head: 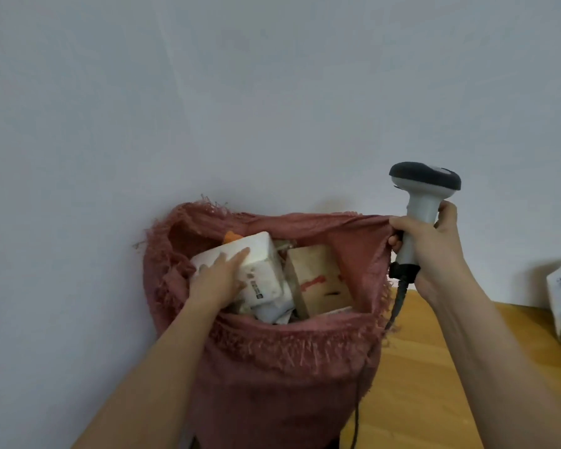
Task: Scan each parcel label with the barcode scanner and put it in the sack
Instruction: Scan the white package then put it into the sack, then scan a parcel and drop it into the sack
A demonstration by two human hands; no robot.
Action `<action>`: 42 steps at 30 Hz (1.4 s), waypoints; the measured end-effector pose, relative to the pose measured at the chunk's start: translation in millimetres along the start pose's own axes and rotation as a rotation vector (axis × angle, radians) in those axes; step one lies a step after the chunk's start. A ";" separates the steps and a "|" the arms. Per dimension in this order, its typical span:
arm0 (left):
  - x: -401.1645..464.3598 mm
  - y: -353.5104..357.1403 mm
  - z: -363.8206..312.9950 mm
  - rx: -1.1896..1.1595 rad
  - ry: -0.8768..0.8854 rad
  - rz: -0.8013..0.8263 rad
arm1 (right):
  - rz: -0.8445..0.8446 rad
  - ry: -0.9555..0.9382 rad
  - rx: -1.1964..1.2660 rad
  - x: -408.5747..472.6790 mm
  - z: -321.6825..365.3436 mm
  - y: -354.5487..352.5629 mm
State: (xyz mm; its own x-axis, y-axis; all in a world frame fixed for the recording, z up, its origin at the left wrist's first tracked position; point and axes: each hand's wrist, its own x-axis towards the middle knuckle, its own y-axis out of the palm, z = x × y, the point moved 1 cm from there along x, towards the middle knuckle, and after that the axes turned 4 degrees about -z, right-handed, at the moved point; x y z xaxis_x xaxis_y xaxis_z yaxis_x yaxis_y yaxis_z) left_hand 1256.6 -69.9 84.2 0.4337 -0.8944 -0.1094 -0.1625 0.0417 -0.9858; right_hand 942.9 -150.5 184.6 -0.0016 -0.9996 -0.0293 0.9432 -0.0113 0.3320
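Against pale wall [272,92], red sack [282,367], wooden floor [434,367]

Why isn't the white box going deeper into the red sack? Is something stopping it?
Yes. The white parcel under the left hand lies on other parcels filling the sack, with a brown box right beside it. Nothing blocks the sack's mouth.
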 end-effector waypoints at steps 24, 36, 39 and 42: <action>-51.0 -4.4 -111.9 -0.308 0.412 0.189 | -0.275 0.230 -0.010 -67.4 -22.5 -99.4; -134.6 -20.0 -250.6 -0.072 0.157 -0.115 | -0.268 0.267 0.016 -102.3 31.5 -259.7; -167.9 -11.6 -322.6 -0.194 0.207 -0.469 | -0.297 0.264 0.003 -115.2 53.3 -331.0; -198.0 7.1 -398.6 -0.273 0.309 -0.432 | -0.367 0.255 -0.011 -127.9 73.4 -400.0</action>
State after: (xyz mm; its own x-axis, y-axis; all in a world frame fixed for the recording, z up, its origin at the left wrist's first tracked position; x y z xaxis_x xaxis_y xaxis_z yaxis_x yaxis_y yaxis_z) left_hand 816.3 -70.0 149.6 0.2403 -0.8945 0.3769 -0.2685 -0.4344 -0.8598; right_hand 541.4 -20.2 124.8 -0.2565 -0.8907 -0.3753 0.8987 -0.3627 0.2465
